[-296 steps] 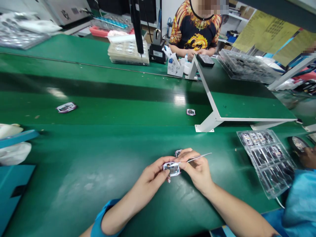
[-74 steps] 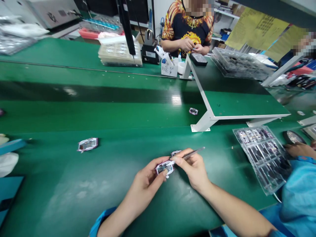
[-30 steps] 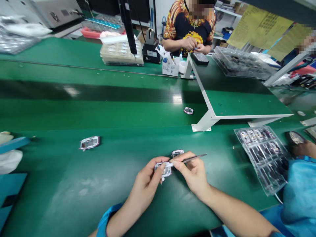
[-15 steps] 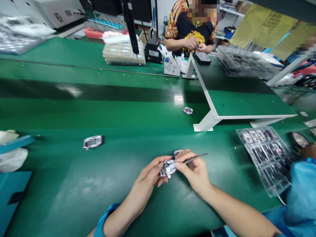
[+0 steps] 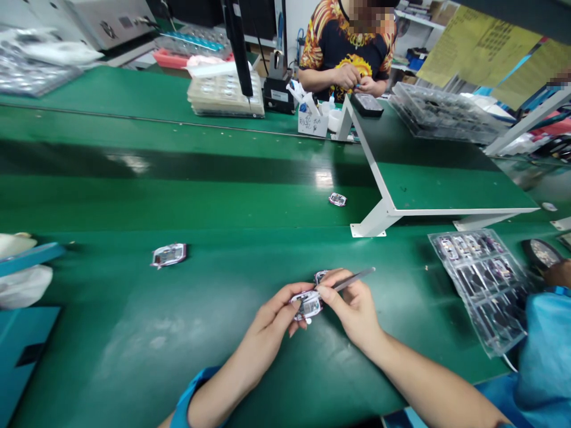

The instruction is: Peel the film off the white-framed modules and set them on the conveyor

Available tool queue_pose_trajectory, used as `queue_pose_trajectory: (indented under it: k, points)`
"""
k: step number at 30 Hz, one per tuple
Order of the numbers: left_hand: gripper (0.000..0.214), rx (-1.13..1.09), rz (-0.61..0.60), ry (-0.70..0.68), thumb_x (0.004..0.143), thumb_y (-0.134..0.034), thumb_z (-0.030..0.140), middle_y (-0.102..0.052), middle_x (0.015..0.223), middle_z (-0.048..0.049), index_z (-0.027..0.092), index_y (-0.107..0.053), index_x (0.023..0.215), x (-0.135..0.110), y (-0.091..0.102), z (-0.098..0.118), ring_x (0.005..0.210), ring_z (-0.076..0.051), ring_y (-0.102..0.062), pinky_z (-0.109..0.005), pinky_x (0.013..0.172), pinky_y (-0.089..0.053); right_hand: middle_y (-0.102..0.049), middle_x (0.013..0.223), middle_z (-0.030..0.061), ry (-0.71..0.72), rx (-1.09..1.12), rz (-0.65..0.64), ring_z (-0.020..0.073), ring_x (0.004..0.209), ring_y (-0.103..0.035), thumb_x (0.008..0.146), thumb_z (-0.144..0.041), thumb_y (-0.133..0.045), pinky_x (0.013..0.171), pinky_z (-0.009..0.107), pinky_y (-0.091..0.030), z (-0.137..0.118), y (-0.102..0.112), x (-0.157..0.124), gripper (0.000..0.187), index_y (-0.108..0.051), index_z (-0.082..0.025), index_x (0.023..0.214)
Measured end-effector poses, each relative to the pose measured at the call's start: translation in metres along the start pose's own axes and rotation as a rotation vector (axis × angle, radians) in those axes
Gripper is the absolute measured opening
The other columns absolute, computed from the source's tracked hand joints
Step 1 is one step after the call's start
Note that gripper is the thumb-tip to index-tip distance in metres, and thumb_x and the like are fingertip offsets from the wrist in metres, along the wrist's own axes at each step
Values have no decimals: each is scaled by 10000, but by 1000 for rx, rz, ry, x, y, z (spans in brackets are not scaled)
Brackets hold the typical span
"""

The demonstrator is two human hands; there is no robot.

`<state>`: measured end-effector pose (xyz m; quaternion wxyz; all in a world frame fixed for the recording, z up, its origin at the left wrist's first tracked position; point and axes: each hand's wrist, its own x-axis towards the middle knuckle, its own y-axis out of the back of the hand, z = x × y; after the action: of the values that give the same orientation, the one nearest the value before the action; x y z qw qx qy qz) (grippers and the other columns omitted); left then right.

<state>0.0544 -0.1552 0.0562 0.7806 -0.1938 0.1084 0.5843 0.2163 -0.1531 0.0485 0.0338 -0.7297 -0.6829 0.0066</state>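
Note:
My left hand pinches the left side of a small electronic module, a pale oblong housing with a circuit board showing inside. A little white round piece sticks out at its lower edge. In my right hand is a slim metal tool that looks like tweezers, its blunt end pointing up and right. Its tip is hidden by my fingers, which are at the module's right edge. Just behind my fingers, a second similar module is partly covered.
Similar modules lie on the green bench at left and farther back. A clear partitioned tray holding several modules is at right, below a white-legged raised shelf. A co-worker sits opposite; a blue sleeve shows at right.
The held module has tilted, showing more of its board; a white rectangle on it no longer shows. The tool's free end has risen slightly. The far module has shifted slightly left.

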Motion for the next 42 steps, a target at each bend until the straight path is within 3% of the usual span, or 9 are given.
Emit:
queue_pose_trajectory:
  k: [12,20,37,42]
  points:
    - [312,173,-45,-77,862,-487,359,-625,799,-29,178,-620,1078,0,-1,-2,666,-171,-523,-272,582,-409,-664,763,-3,-46,47,1,168,765,-614,780,-248,-730,733,285,-468,3,-1,0,58,-684,-217,761]
    - [261,167,-83,-98,886,-475,336,-598,799,-14,198,-525,1102,-2,2,0,709,-178,-542,-280,614,-410,-678,753,-4,-56,138,16,167,769,-614,767,-253,-756,739,283,-470,4,-1,1,74,-690,-224,750]
    - [209,137,-123,-96,872,-505,336,-571,836,-10,201,-541,1028,-2,4,4,690,-160,-536,-286,628,-415,-682,711,4,-52,139,-4,176,703,-620,757,-345,-761,660,294,-497,0,-3,1,145,-680,-226,734]
    - [209,129,-116,-87,856,-534,334,-586,824,-9,205,-559,1018,-2,4,7,688,-165,-546,-287,632,-435,-699,720,3,-15,149,-25,182,735,-625,785,-295,-749,717,313,-486,-1,-2,0,91,-695,-230,751]
